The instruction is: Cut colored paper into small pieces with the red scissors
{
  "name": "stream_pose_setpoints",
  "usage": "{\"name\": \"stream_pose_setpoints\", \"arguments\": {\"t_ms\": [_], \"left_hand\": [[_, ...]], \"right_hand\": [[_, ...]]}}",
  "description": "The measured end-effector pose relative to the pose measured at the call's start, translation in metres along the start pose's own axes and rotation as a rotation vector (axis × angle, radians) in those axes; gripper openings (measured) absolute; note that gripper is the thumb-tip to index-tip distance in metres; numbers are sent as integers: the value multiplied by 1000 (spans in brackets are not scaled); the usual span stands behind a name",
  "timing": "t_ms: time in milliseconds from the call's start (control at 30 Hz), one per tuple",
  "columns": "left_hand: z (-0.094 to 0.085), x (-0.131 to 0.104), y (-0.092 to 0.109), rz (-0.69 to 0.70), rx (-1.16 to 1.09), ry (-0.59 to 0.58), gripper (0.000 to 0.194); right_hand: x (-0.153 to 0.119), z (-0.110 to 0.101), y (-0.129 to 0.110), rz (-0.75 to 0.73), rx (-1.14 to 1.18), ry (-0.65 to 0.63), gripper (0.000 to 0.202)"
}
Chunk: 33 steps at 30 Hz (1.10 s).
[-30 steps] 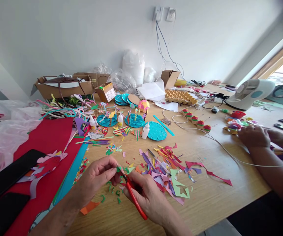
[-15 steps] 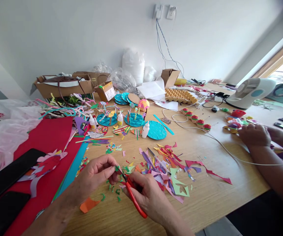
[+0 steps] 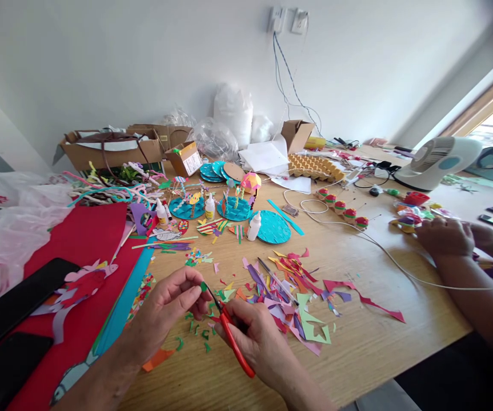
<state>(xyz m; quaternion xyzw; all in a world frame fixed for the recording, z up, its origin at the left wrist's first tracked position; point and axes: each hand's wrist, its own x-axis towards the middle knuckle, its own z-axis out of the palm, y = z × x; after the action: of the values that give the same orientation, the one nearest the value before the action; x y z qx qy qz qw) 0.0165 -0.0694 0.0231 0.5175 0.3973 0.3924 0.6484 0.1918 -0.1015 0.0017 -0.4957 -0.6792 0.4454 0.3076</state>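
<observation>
Between the fingertips of my left hand (image 3: 180,299) is a small green paper piece (image 3: 204,286). My right hand (image 3: 257,337) is closed round the red-handled scissors (image 3: 238,351), whose blades point up and left and reach the green piece. Small green scraps (image 3: 207,346) lie on the table under the hands, with an orange paper piece (image 3: 157,359) near my left wrist. Right of the scissors, a heap of coloured paper scraps (image 3: 278,302) has a pen (image 3: 277,279) across it.
Glue bottles (image 3: 253,226) and blue discs (image 3: 273,227) stand or lie beyond the scraps. Red sheets (image 3: 85,240) and black phones (image 3: 19,297) are at left. Another person's hands (image 3: 447,237) are at right, near a white cable (image 3: 394,262) and a fan (image 3: 439,162).
My left hand has shifted slightly upward and left, and the green piece shows more clearly at the blade tips. My left forearm uncovers a paper fish drawing at the lower left.
</observation>
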Motion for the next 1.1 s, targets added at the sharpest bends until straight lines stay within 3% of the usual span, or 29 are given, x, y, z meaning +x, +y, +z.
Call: {"name": "stream_pose_setpoints", "arguments": {"t_ms": [633, 1100], "left_hand": [[8, 0, 5, -26, 176, -17, 14], [1, 0, 2, -20, 134, -14, 12]], "right_hand": [[-4, -1, -4, -16, -74, -15, 26], [-5, -2, -1, -18, -75, -6, 29]]}}
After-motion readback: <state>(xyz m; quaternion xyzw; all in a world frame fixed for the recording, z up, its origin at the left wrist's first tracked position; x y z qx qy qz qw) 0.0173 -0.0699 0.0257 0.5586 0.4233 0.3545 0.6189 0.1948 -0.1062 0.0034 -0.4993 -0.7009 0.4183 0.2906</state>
